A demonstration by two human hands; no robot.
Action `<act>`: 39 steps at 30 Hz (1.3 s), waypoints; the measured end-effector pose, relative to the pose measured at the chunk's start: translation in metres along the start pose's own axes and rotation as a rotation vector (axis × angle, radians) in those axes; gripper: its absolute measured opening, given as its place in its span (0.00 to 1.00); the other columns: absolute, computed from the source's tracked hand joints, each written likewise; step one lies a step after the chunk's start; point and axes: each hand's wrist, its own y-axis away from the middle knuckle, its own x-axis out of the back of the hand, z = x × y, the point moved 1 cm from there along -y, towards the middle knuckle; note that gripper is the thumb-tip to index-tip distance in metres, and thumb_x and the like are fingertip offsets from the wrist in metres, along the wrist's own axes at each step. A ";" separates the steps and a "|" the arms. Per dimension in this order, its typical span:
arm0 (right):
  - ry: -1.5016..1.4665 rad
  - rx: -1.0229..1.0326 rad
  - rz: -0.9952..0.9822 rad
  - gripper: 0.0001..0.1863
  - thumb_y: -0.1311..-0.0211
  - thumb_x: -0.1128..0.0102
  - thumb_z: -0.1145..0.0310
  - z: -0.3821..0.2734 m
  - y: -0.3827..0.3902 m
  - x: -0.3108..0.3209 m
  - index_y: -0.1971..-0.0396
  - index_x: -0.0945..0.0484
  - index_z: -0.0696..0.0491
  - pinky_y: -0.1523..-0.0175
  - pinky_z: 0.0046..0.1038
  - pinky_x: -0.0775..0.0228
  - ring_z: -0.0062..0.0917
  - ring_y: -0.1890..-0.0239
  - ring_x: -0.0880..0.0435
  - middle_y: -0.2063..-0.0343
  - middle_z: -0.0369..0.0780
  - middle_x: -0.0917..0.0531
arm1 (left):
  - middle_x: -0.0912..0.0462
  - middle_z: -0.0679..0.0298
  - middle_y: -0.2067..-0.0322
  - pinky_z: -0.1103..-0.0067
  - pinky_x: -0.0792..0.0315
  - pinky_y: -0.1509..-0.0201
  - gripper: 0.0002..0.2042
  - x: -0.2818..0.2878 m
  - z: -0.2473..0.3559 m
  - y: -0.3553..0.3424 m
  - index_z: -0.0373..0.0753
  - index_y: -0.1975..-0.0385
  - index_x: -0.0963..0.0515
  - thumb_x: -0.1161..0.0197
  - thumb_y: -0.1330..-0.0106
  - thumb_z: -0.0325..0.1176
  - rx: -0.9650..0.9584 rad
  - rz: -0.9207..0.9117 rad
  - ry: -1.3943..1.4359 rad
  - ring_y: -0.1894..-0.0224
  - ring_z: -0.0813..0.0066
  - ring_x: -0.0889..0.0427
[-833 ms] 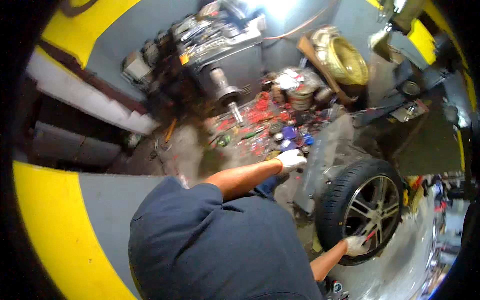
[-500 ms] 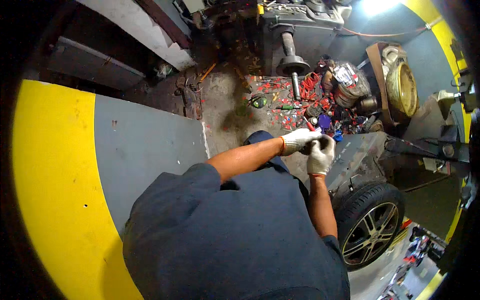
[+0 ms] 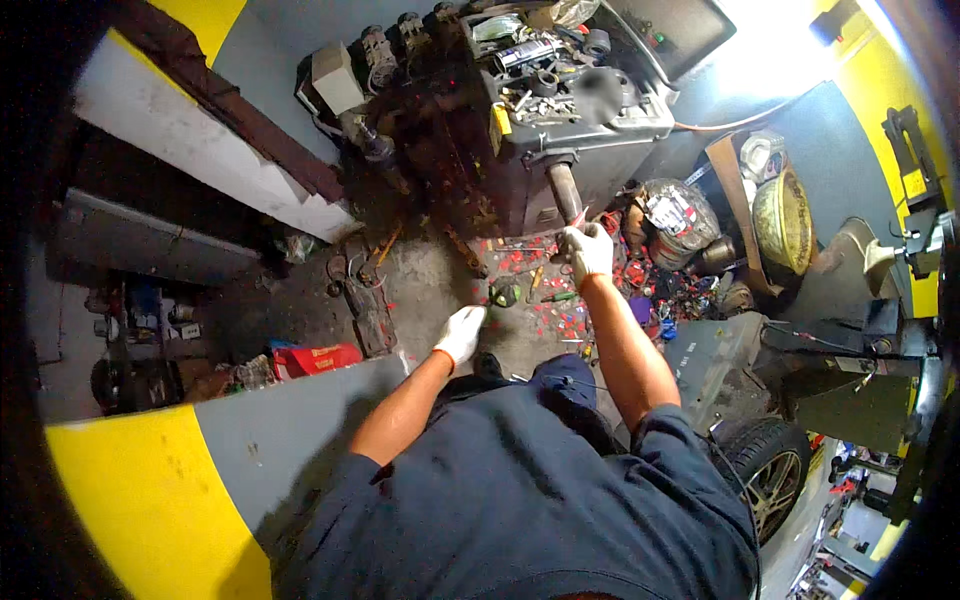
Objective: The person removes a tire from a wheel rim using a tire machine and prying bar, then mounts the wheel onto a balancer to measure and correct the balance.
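Note:
My right hand (image 3: pixel 586 250), in a white knit glove, is in front of the lower end of the metal shaft (image 3: pixel 564 188) on a grey wheel-balancing machine (image 3: pixel 540 150). Its fingers are closed round something I cannot make out; a thin, pale reddish piece sticks up above them. The glove hides the shaft's flange and tip. My left hand (image 3: pixel 462 335), gloved too, hangs over the concrete floor with its fingers loosely stretched and nothing visible in it. A green and black round tool (image 3: pixel 506 292) lies on the floor nearest to it.
Metal parts and tools crowd the machine's top tray (image 3: pixel 560 80). Red scraps and small weights litter the floor below the shaft. To the right are a full bag (image 3: pixel 678 225), a yellowed rim (image 3: pixel 783 222) and a tyre with an alloy wheel (image 3: pixel 770 480). A low grey wall (image 3: pixel 300 430) stands left.
My hands, together at the right before, have moved apart. The right one has gone up to the shaft, the left one out to the left. My view has shifted, showing more of the machine.

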 end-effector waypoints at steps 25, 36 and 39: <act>1.121 0.171 0.820 0.25 0.35 0.41 0.49 -0.021 -0.258 -0.178 0.53 0.20 0.57 0.47 0.39 0.29 0.42 0.54 0.19 0.55 0.51 0.16 | 0.26 0.69 0.76 0.71 0.33 0.72 0.14 0.533 -0.083 -0.577 0.44 0.67 0.22 0.47 0.28 0.46 0.290 0.832 0.618 0.77 0.72 0.28; 1.005 -0.099 1.058 0.14 0.41 0.44 0.63 -0.002 -0.253 -0.180 0.76 0.27 0.60 0.65 0.33 0.35 0.27 0.76 0.32 0.79 0.42 0.24 | 0.24 0.57 0.40 0.67 0.33 0.34 0.22 0.791 -0.060 -0.919 0.36 0.38 0.29 0.46 0.26 0.43 -0.002 0.457 1.148 0.41 0.61 0.24; 0.767 -0.079 1.149 0.12 0.40 0.44 0.65 0.005 -0.249 -0.150 0.75 0.25 0.59 0.66 0.32 0.33 0.27 0.76 0.28 0.78 0.42 0.22 | 0.24 0.58 0.39 0.67 0.33 0.33 0.23 0.809 -0.059 -0.945 0.37 0.37 0.29 0.47 0.25 0.45 0.050 0.468 1.103 0.40 0.62 0.25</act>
